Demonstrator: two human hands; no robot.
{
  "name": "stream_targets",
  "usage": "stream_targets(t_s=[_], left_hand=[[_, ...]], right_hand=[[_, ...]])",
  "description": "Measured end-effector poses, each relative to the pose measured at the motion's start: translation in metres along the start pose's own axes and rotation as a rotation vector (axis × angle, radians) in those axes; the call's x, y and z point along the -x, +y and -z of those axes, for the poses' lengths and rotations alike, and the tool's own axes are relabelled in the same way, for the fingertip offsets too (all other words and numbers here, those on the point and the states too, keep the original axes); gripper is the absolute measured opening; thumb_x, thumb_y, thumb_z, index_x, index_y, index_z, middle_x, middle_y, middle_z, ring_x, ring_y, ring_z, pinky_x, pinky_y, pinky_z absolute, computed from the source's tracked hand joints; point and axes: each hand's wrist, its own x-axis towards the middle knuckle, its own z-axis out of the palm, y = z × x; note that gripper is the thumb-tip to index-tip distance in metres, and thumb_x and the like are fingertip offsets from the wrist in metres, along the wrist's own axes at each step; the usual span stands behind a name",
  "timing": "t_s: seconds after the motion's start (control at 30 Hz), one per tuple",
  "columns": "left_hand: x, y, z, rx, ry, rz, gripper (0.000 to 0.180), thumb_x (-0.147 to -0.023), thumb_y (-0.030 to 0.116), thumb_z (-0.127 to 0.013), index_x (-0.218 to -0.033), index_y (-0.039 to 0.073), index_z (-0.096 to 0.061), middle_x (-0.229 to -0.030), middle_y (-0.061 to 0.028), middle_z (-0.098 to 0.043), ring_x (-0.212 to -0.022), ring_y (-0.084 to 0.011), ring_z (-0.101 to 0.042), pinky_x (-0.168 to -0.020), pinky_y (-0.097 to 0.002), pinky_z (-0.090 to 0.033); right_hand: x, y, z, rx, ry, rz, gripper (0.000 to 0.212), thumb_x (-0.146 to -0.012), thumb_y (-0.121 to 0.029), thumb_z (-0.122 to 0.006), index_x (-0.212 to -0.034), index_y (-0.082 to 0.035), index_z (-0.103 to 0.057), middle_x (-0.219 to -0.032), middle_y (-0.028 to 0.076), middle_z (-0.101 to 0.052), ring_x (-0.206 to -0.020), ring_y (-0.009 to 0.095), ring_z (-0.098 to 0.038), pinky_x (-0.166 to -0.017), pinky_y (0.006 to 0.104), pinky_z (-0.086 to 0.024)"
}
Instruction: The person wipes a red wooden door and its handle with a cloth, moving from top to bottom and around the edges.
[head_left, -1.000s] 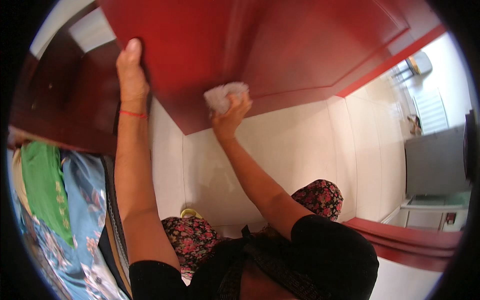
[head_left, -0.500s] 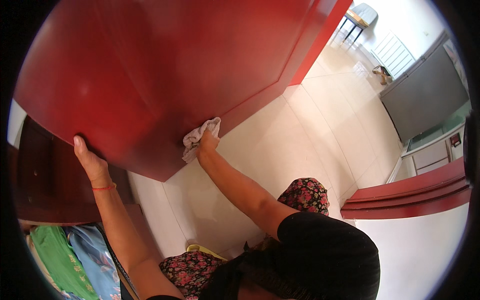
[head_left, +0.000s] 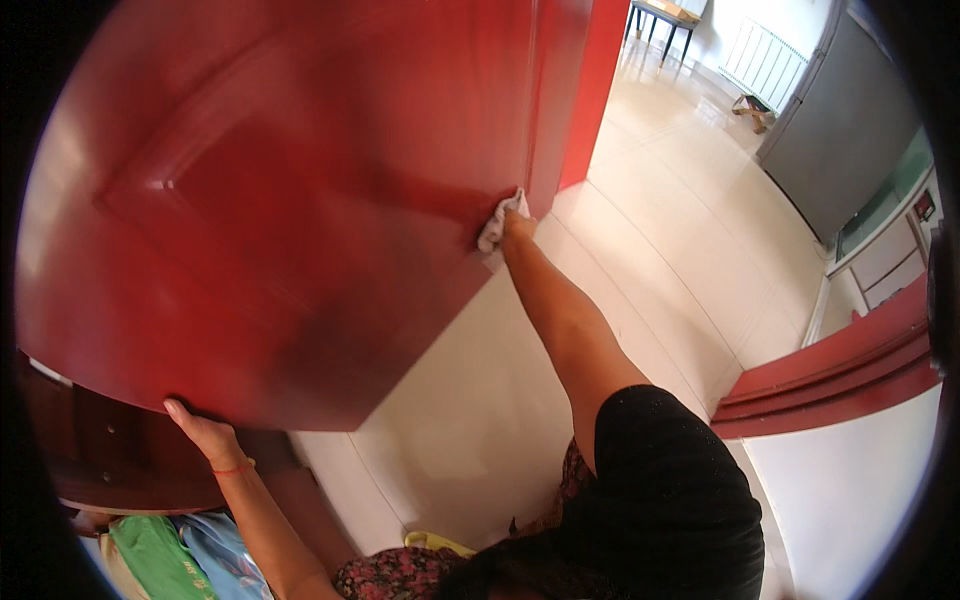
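Note:
A large red panelled door fills the upper left of the head view. Low on its face, close to the hinge-side edge, my right hand presses a crumpled pale cloth against the surface. My left hand grips the door's free edge at the lower left, thumb on the near side; its other fingers are hidden behind the door. A red string circles my left wrist.
Pale floor tiles run below and to the right. A red door frame stands at the right, a grey cabinet-like panel beyond it. Dark wooden furniture and folded green cloth lie at the lower left. A yellow slipper shows below.
My right hand has slid the cloth along the door, away from me and to the right. My left hand still holds the edge; the view has shifted.

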Motion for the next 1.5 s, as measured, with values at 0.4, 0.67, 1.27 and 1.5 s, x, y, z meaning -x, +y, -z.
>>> stream_targets(t_s=[0.4,0.67,1.27,1.5], left_hand=[[0.027,0.004,0.014,0.059,-0.158,0.008,0.064,-0.093,0.047,-0.042,-0.138,0.003,-0.034,-0.137,-0.0095,-0.041,-0.123,-0.0248,-0.041,-0.104,-0.0394,-0.033],[0.047,0.01,0.005,0.086,-0.173,-0.032,0.067,-0.084,0.044,-0.06,-0.128,-0.003,-0.044,-0.126,-0.0112,-0.05,-0.113,-0.0236,-0.051,-0.098,-0.0381,-0.04],[0.083,0.066,0.017,-0.092,-0.343,0.03,0.046,-0.071,0.024,-0.076,-0.103,-0.003,-0.057,-0.083,-0.0075,-0.066,-0.074,-0.0118,-0.059,-0.069,-0.0303,-0.05],[0.019,0.134,0.002,0.136,-0.533,-0.191,0.064,-0.073,0.043,-0.077,-0.112,-0.003,-0.053,-0.095,-0.0032,-0.061,-0.085,-0.01,-0.056,-0.077,-0.0253,-0.047]], right_hand=[[0.095,-0.219,-0.038,-0.248,-0.254,0.592,0.056,-0.081,-0.029,-0.066,-0.122,0.004,-0.046,-0.117,0.022,-0.053,-0.104,0.029,-0.056,-0.087,0.0387,-0.047],[0.216,-0.334,-0.074,0.111,-0.16,1.28,0.052,-0.078,-0.036,-0.065,-0.118,-0.004,-0.055,-0.119,0.022,-0.05,-0.112,0.036,-0.05,-0.095,0.0412,-0.04],[0.542,-0.266,-0.066,-0.289,-0.377,2.415,0.062,-0.057,-0.015,-0.076,-0.114,-0.008,-0.054,-0.127,0.02,-0.046,-0.118,0.036,-0.045,-0.101,0.0434,-0.035],[0.58,-0.298,-0.086,-0.477,-0.424,2.414,0.092,-0.051,-0.027,-0.087,-0.126,-0.005,-0.039,-0.135,0.025,-0.037,-0.121,0.039,-0.042,-0.1,0.047,-0.038]])
